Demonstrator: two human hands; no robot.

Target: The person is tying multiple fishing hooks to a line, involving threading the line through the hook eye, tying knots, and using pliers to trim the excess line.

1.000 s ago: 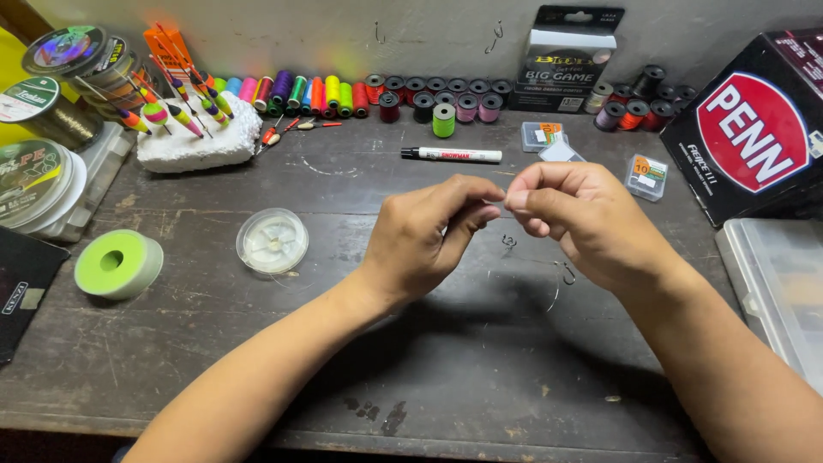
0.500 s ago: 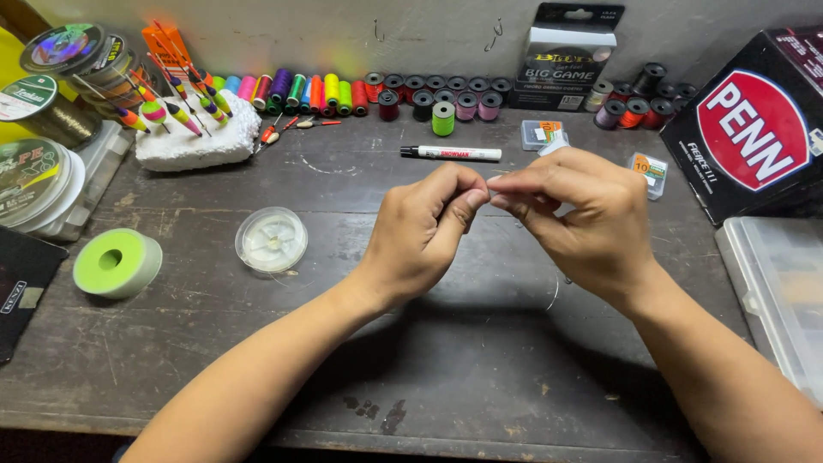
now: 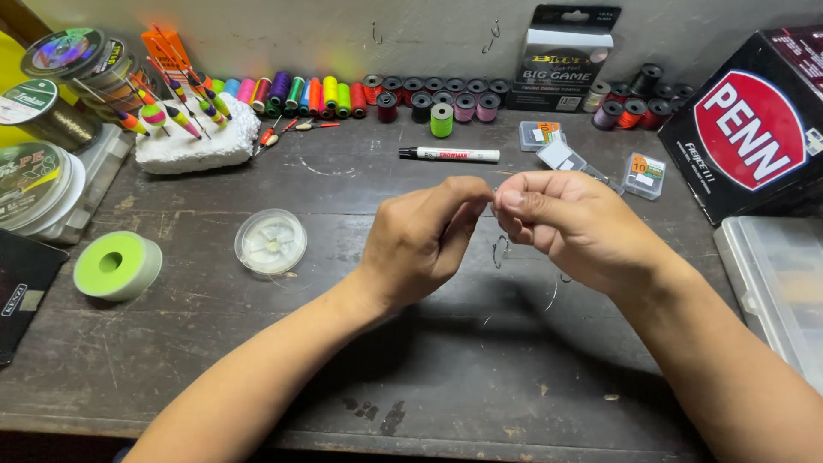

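Two hands meet above the middle of the dark table (image 3: pixel 214 343), fingertips almost touching. The left hand (image 3: pixel 420 240) has its thumb and forefinger pinched shut on something too fine to make out, most likely clear fishing line. The right hand (image 3: pixel 570 223) is closed the same way, and a small hook (image 3: pixel 498 250) dangles just below its fingers (image 3: pixel 507 202), between the two hands. Half a second ago the right hand was lifted higher and the hook was hidden; now it has dropped back and the hook hangs free, so the line seems drawn snug through it. Left of the hook lies a clear line spool (image 3: pixel 272 241), a green spool (image 3: pixel 117 264) farther left; a white marker (image 3: pixel 449 154) lies behind the hands.
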